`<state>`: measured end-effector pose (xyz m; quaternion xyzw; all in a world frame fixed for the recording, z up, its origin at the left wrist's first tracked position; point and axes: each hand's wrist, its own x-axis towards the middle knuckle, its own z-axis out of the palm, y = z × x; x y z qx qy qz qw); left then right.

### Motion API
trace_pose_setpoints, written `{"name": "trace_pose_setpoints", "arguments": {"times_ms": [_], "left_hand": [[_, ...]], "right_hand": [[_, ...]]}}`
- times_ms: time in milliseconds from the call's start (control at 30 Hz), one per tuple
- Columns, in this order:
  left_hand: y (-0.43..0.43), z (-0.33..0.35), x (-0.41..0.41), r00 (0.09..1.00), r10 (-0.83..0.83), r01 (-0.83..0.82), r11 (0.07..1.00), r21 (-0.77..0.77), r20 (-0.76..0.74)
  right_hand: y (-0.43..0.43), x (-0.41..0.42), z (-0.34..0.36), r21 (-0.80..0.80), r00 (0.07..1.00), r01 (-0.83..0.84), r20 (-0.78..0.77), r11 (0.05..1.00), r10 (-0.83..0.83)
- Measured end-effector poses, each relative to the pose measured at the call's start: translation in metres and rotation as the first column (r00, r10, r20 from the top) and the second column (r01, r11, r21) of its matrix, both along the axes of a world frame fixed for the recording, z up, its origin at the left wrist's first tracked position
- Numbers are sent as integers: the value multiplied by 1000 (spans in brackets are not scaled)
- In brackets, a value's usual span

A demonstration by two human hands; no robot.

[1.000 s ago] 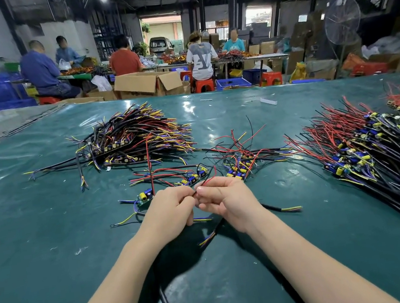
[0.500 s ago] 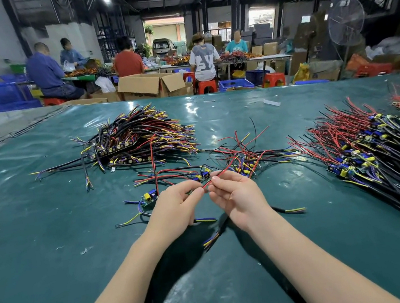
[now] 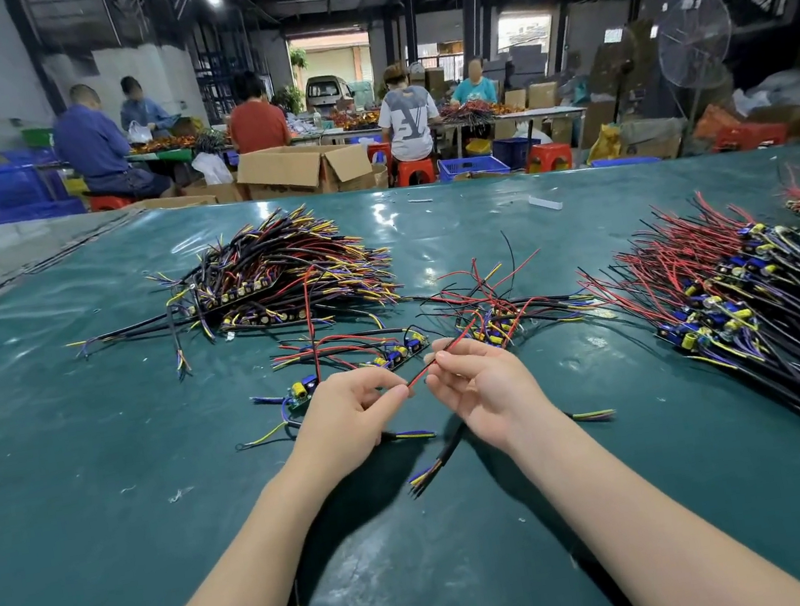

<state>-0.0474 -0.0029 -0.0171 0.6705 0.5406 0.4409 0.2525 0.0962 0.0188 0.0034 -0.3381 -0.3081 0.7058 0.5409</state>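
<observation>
Hands pulled apart: red wire (image 3: 419, 375) stretched between, right of circuit board (image 3: 300, 393). Left hand (image 3: 347, 414), right hand (image 3: 488, 388) both pinch it; straightening likely.

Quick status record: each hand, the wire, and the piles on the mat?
left hand: pinches the lower end of the red and black wire
right hand: pinches the same wire farther up
wire: slanted, lifted off the green mat
left pile: beyond the left hand
right pile: off to the right, apart from both hands
circuit board: on the mat, near the left hand
</observation>
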Motion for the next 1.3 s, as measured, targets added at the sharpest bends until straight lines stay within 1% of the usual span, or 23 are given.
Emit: {"name": "trace_pose_setpoints", "arguments": {"times_ms": [33, 100, 167, 300, 400, 533, 667, 767, 867, 933, 1067, 1133, 1300], "left_hand": [[0, -1, 0, 1000, 18, -18, 1000, 10, -15], [2, -3, 2, 997, 63, -63, 998, 19, -36], [4, -3, 4, 995, 103, -103, 995, 10, -5], [3, -3, 8, 986, 153, -155, 988, 27, 72], [4, -4, 9, 979, 179, -182, 983, 22, 99], [3, -3, 9, 979, 203, -204, 979, 16, 23], [2, -2, 9, 984, 174, -175, 985, 1, -35], [2, -1, 10, 984, 159, -161, 987, -13, -73], [3, -1, 9, 985, 165, -165, 986, -7, -55], [3, -1, 8, 986, 158, -159, 987, -8, -52], [2, 0, 8, 985, 157, -158, 987, -14, -73], [2, 0, 7, 985, 158, -160, 987, -23, -76], [1, 1, 5, 984, 152, -156, 987, -36, -88]], "right_hand": [[0, 0, -1, -4, 1000, 7, 14, 1000, -7], [-1, 1, -2, 24, 994, 36, 101, 999, -38], [-1, 0, -4, 81, 978, 74, 191, 994, -88], [0, -2, -5, 123, 974, 129, 169, 984, -149], [2, -2, -7, 222, 967, 121, 196, 968, -166], [4, -1, -11, 309, 947, 144, 234, 940, -222], [5, 2, -13, 346, 926, 207, 232, 915, -298], [6, 2, -13, 312, 936, 224, 195, 923, -293], [9, 4, -10, 231, 970, 183, 118, 955, -215], [10, 7, -8, 198, 980, 153, 93, 968, -174], [10, 9, -9, 107, 989, 134, 53, 985, -141], [10, 11, -8, 77, 985, 152, 65, 985, -157], [12, 17, -6, 98, 963, 236, 111, 967, -246]]}}
